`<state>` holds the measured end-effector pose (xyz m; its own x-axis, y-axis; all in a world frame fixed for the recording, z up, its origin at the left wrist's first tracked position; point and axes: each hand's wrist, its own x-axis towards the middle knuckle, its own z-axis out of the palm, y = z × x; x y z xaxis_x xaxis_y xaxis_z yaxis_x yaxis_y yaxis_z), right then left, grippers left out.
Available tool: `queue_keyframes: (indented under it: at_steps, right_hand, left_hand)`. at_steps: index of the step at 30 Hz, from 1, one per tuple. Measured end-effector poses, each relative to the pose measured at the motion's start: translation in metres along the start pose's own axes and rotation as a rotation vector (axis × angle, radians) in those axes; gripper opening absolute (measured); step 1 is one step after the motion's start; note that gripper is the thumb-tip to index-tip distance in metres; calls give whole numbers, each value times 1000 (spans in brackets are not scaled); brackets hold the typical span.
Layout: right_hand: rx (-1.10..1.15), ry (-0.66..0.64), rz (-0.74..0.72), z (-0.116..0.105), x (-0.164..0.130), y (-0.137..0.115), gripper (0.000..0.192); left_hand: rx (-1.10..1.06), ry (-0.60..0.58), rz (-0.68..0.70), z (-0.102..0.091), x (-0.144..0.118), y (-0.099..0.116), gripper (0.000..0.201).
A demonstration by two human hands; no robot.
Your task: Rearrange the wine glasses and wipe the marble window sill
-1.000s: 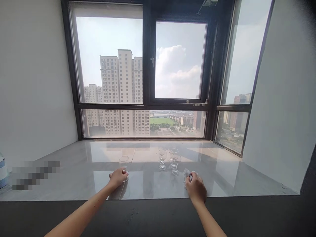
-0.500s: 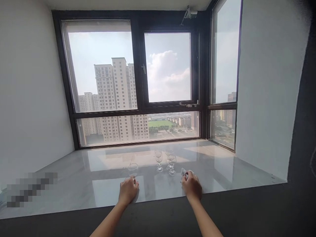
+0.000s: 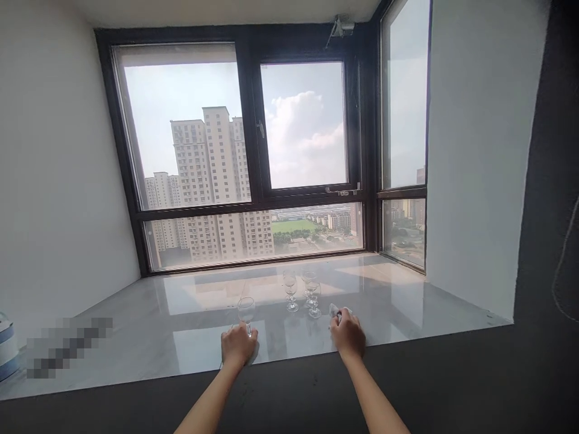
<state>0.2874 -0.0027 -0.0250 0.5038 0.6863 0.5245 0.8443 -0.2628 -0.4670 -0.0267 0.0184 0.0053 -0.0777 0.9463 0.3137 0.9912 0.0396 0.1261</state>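
My left hand (image 3: 239,343) is closed around the lower part of a clear stemmed glass (image 3: 246,308), near the front edge of the sill. Its bowl points upward above my fingers, while the base is hidden by the hand. On the right, my right hand (image 3: 348,333) is closed on a crumpled whitish cloth (image 3: 334,310), possibly tissue, that pokes out past the fingers. Between and beyond both hands, a small group of clear stemmed glasses stands upright, among them a left glass (image 3: 291,290) and a right glass (image 3: 313,299).
The glossy pale stone windowsill (image 3: 199,349) ends at a front edge over a dark wall. A dark-framed window (image 3: 256,157) rises behind it. At far left is a blue-and-white container (image 3: 6,348), beside a blurred-out patch.
The view has shifted slightly, bringing more of the container at far left into sight. Both hands keep their hold, with little visible movement against the sill.
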Motion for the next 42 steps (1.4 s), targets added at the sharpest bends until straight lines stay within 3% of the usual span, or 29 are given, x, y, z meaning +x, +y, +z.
queue_keyframes:
  at_steps: [13,25,42]
  right_hand:
    - [-13,-2,-4,1,0,3,16]
    - [-33,-103,-19,0,2,6,24]
    - [-39,-122,-5,-6,1,2,24]
  left_hand:
    - [-8,-36,1,-1,1,0,44]
    - [-28,-65,-33,-9,-6,6,44]
    - [-42,-27,-50,-1,-4,5,41]
